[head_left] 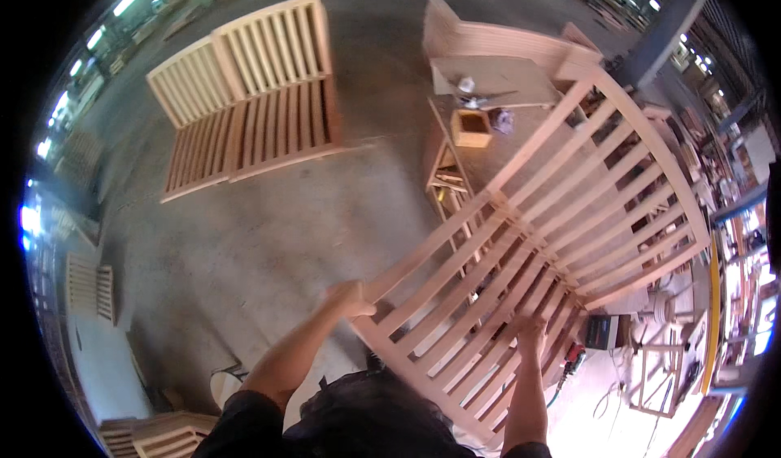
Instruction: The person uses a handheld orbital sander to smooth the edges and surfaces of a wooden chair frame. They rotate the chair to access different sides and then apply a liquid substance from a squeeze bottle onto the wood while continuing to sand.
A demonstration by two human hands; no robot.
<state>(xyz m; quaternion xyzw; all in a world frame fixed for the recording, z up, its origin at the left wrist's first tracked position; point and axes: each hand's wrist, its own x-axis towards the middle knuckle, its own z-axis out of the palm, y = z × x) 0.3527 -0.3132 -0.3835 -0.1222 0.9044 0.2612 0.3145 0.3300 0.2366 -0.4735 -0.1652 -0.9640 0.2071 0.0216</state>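
1 slatted frame (538,247) is slanting across the near side of the desk (484,165), fingers of the left hand (350,298) pinching its corner, the right hand's (530,333) curling around a slat. Either grip slipping could be sending it into the wooden box (472,139) on the desk.

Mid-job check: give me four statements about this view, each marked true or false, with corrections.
1. The left hand holds a corner of the slatted wooden frame. True.
2. The right hand holds the red tool. False: the right hand is on the slatted wooden frame.
3. Slatted furniture stands on the floor at upper left. True.
4. The frame's backrest is a solid panel. False: the backrest is slatted, with gaps.
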